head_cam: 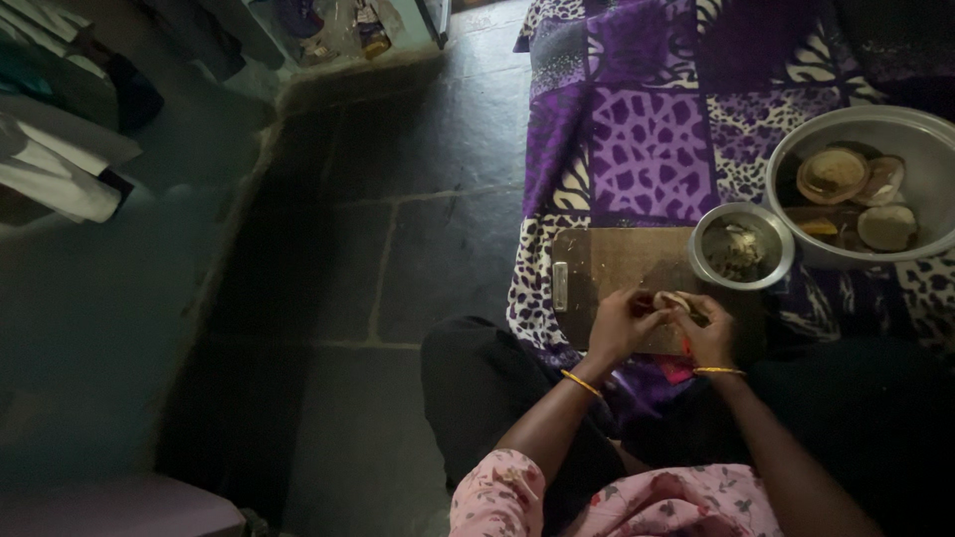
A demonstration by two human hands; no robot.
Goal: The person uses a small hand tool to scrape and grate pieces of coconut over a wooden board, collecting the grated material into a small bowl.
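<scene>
Both hands meet over the near edge of the wooden cutting board (617, 261): the left hand (619, 323) and right hand (708, 333) are pinched together on a small pale vegetable piece (673, 299). Just beyond sits a small steel bowl (702, 231) of scraps; farther right, a large steel bowl (930, 139) holding round slices, all on a purple patterned blanket (647, 149).

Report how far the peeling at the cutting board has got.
Done: scraps fill the small steel bowl. In hand: the left hand and right hand work one small pale piece over the wooden cutting board. Left: several round pieces lie in the large steel bowl.
</scene>
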